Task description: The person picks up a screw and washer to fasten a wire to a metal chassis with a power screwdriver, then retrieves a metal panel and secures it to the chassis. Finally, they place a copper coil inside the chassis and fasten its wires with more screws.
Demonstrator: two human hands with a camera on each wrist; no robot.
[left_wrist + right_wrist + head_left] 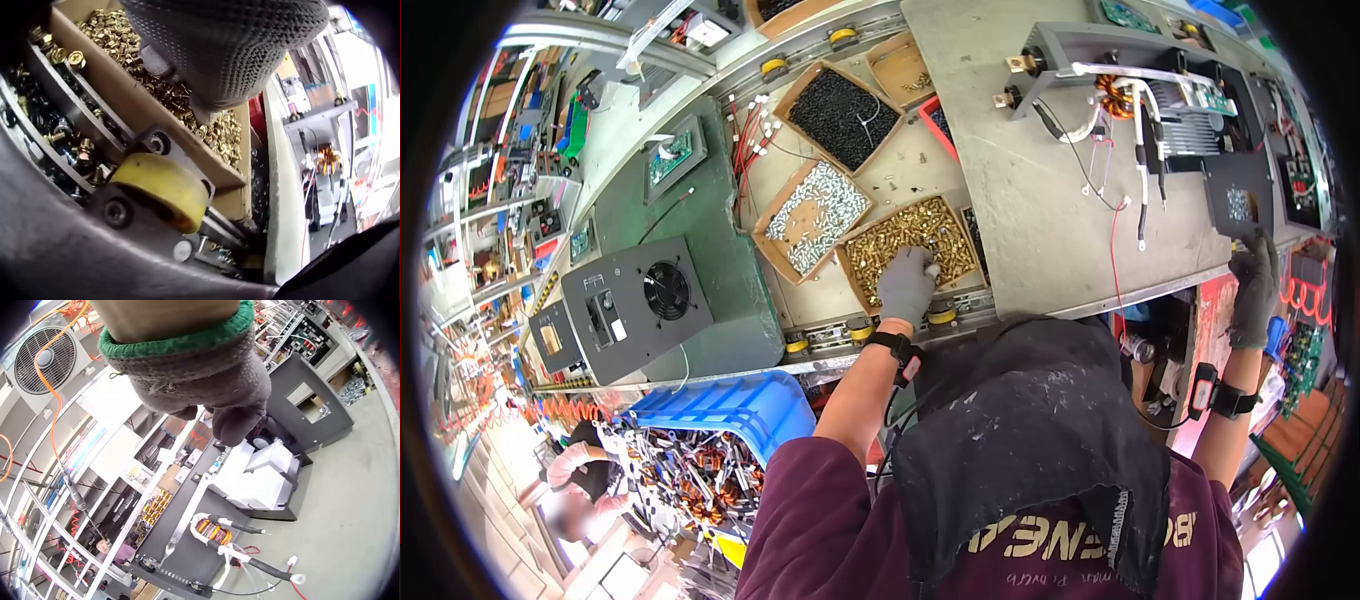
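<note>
My left hand (907, 285), in a grey knit glove, reaches into a cardboard box (859, 282) of gold-coloured screws (903, 229). In the left wrist view the gloved fingertips (203, 107) are down among the screws; I cannot tell whether they pinch any. My right hand (1253, 290), gloved with a green cuff, is raised at the right end of the bench, close to a dark panel (312, 403) with a rectangular window. Its fingers (234, 425) are loosely bent, with nothing seen in them.
Beside the gold screws stand boxes of silver screws (820, 215) and black screws (840, 118). A roller rail (162, 187) runs along the near edge. An open chassis with a copper coil (1115, 97) stands on the grey board (1040, 200). A fan panel (640, 310) lies left, above a blue bin (745, 400).
</note>
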